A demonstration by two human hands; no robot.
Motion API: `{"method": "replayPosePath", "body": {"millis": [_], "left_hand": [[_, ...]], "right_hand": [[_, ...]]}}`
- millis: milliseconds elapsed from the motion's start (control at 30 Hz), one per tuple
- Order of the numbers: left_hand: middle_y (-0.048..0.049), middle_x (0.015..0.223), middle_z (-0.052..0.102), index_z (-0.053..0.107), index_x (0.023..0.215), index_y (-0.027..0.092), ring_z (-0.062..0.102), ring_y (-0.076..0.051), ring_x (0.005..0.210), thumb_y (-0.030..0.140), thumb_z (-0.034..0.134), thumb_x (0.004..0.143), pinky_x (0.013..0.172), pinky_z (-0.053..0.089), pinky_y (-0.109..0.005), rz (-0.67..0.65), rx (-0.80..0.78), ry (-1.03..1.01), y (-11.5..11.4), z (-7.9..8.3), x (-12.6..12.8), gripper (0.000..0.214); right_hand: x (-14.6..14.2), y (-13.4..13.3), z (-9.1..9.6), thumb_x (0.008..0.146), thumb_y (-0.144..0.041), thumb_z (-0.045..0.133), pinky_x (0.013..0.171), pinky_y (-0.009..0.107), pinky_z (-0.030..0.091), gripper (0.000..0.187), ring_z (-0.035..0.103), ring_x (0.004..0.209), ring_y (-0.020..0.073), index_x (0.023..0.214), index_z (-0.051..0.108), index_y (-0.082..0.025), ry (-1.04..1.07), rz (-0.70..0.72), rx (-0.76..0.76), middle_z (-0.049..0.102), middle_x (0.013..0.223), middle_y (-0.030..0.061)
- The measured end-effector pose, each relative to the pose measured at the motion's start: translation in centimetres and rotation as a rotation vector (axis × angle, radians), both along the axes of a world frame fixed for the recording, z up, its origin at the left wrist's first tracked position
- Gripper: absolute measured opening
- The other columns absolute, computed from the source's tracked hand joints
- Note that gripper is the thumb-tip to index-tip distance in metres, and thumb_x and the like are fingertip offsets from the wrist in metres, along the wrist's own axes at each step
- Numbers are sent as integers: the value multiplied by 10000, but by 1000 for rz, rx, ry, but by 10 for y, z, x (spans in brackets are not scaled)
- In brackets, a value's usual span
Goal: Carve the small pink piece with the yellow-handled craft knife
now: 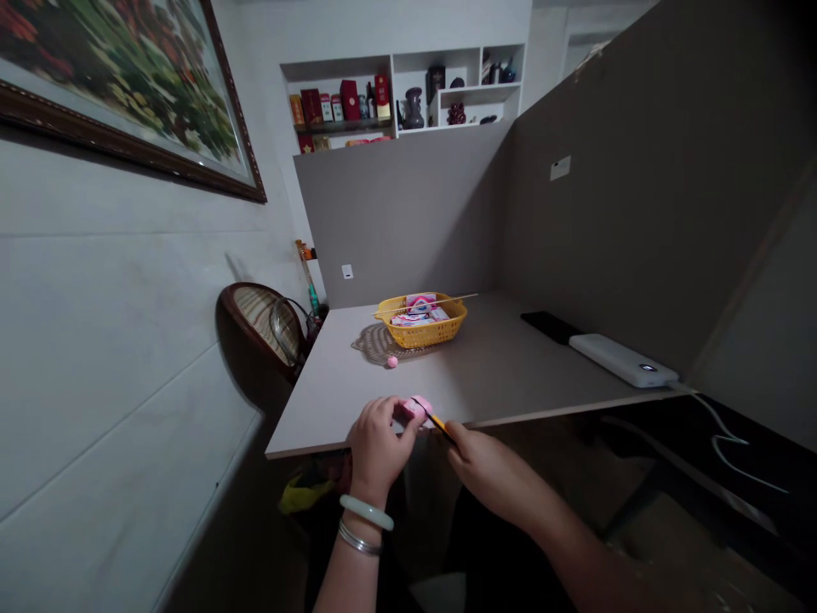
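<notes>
My left hand (381, 443), wearing a pale bangle and silver bracelets, pinches a small pink rounded lump (419, 405) at the table's front edge. What the lump is made of I cannot tell. My right hand (480, 460) is closed around a thin yellow-and-black tool (438, 421), slanting up to the left. Its dark tip lies against the top of the lump; whether it cuts in is too small to see. A little pink ball (392, 362) rests on the table beyond my left hand.
Behind the ball stands a yellow plastic basket (426, 335) with pink-and-white packets and a thin stick across it. On the table's (332, 400) right lie a black flat object (547, 327) and a white power bank (616, 358) with a cable. Grey panels (408, 221) border the table.
</notes>
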State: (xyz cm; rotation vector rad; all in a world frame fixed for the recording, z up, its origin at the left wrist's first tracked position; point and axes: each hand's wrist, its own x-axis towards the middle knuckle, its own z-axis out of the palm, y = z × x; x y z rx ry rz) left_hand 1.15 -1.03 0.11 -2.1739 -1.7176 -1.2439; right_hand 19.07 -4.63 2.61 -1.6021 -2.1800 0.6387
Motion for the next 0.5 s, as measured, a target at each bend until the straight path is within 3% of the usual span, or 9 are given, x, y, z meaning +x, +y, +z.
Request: {"method": "replayPosePath", "body": {"millis": [233,500], "left_hand": [[-25,878,648,605,906,219,589,-175,823,401,593,834,699,442,-279,-23,-12,-10,-1,-2,-1,196],[-19,857,645,609,902,219,587,-170,813,411,589,834,685,441,-278,1,7,0,1,-1,-1,205]], "right_hand": [[14,-11,-4,904,-253,337,649,222,337,221,622,820,164,946,553,-230,113,55,-35,685,944,46],[-2,3,-3,890,-220,345,598,224,305,213,609,739,156,948,549,-207,-23,7,33,681,870,55]]}}
